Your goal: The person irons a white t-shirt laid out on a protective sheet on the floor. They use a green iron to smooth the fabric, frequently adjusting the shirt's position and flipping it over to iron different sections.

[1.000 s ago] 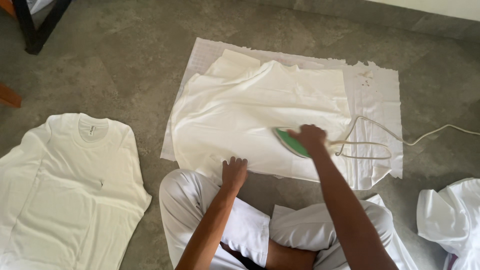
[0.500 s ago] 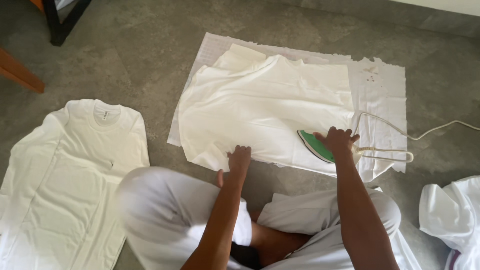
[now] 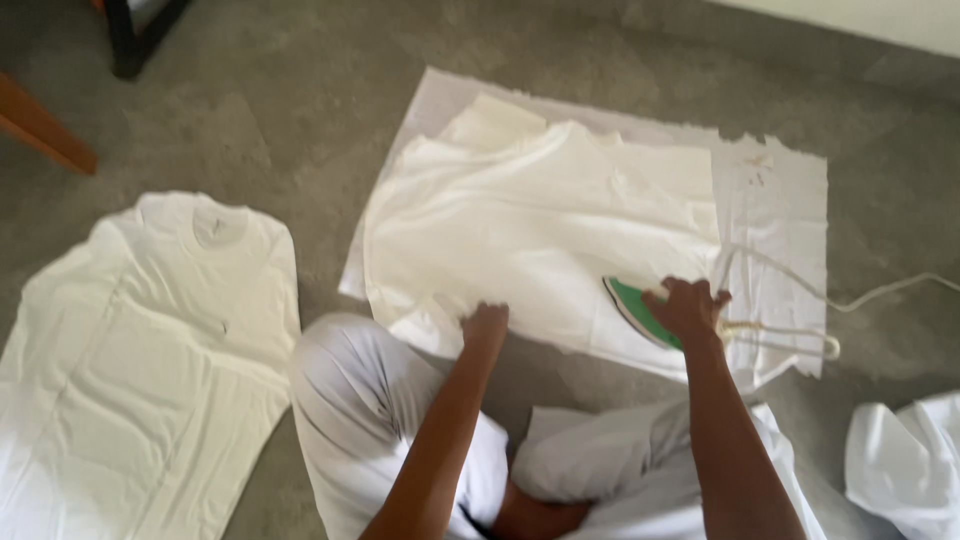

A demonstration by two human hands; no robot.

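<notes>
A white shirt (image 3: 540,230) lies spread on a white cloth (image 3: 780,200) on the grey floor. My right hand (image 3: 688,308) grips a green iron (image 3: 640,312) resting on the shirt's near right edge. My left hand (image 3: 485,327) presses down on the shirt's near hem, fingers curled on the fabric. The iron's white cord (image 3: 800,330) loops to the right across the cloth and off along the floor. My legs in white trousers (image 3: 370,410) are folded below.
A flat white T-shirt (image 3: 140,350) lies on the floor at left. Another white garment (image 3: 900,465) is bunched at the bottom right. A dark furniture leg (image 3: 125,45) and a wooden leg (image 3: 40,125) stand at the top left.
The iron and my right hand have slid right along the shirt's near edge. My left hand stayed on the hem. The view has shifted slightly.
</notes>
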